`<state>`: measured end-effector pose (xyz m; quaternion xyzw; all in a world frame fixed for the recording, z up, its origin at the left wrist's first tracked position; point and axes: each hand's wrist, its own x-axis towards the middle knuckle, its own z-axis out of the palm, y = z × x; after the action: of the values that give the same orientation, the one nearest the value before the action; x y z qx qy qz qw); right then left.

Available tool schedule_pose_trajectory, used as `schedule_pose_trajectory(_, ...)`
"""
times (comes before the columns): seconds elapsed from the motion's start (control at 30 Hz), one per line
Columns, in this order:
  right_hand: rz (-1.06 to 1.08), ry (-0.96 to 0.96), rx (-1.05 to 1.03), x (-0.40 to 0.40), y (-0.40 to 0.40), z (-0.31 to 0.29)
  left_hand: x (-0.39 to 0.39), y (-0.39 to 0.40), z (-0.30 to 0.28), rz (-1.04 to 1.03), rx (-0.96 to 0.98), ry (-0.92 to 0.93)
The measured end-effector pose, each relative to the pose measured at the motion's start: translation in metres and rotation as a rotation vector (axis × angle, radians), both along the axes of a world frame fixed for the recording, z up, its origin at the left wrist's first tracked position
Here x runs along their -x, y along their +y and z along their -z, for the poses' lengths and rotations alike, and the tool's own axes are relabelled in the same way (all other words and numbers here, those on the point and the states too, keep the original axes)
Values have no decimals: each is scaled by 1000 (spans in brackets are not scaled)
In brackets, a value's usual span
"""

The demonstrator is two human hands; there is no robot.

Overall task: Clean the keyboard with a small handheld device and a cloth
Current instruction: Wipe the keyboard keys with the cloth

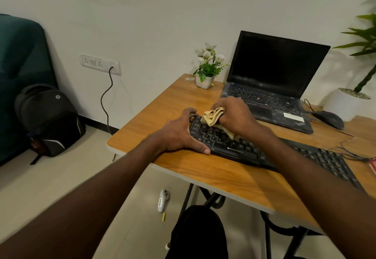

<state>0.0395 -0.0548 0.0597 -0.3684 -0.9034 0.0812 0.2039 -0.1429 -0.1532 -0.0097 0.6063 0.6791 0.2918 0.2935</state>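
A black keyboard (284, 157) lies slantwise on the wooden table (213, 173). My left hand (179, 132) grips the keyboard's left end, thumb on the near edge and fingers curled over the far corner. My right hand (236, 114) holds a bunched tan cloth (213, 116) and presses it on the upper-left keys. A white handheld device (163, 200) lies on the floor under the table's near-left side, with a small yellow piece (163, 217) beside it.
An open black laptop (270, 87) stands behind the keyboard, with a black mouse (329, 119) to its right and cables trailing. A small potted flower (207, 69) sits at the table's back. A black backpack (48, 118) leans by the wall at left.
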Motion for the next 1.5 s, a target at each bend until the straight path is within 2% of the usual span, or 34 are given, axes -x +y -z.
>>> schedule_pose_trajectory(0.07, 14, 16, -2, 7, -2, 7, -1, 0, -1, -6, 3, 7)
schedule_pose_trajectory(0.4, 98, -246, 16, -38, 8, -5, 1, -2, -1, -3, 10, 0)
schedule_pose_trajectory(0.43, 97, -240, 7, -34, 7, -7, 0, -2, -1, -6, 12, 2)
schedule_pose_trajectory(0.57, 25, -20, 24, -11, -8, 1, -1, -2, -2, -3, 7, 12)
schedule_pose_trajectory(0.7, -14, -70, -23, -18, -15, 10, -1, -2, -2, -10, 5, 0)
schedule_pose_trajectory(0.87, 18, -217, 71, -32, -5, -9, -1, -3, -1, -7, 20, 1)
schedule_pose_trajectory(1.03, 28, -58, 30, -19, -9, 3, -1, -2, -1, -15, 15, -12)
schedule_pose_trajectory(1.13, -24, -129, -55, -30, -16, 11, -1, -2, 0, -9, 7, -15)
schedule_pose_trajectory(1.23, -23, -215, -42, -31, -12, 2, -2, -2, -1, -2, 6, 5)
schedule_pose_trajectory(1.37, 32, -183, -122, -21, -21, 7, -1, -1, 1, -16, -2, -20)
schedule_pose_trajectory(1.5, -83, -137, 21, -40, -16, 4, -2, -2, 1, -13, -5, -16)
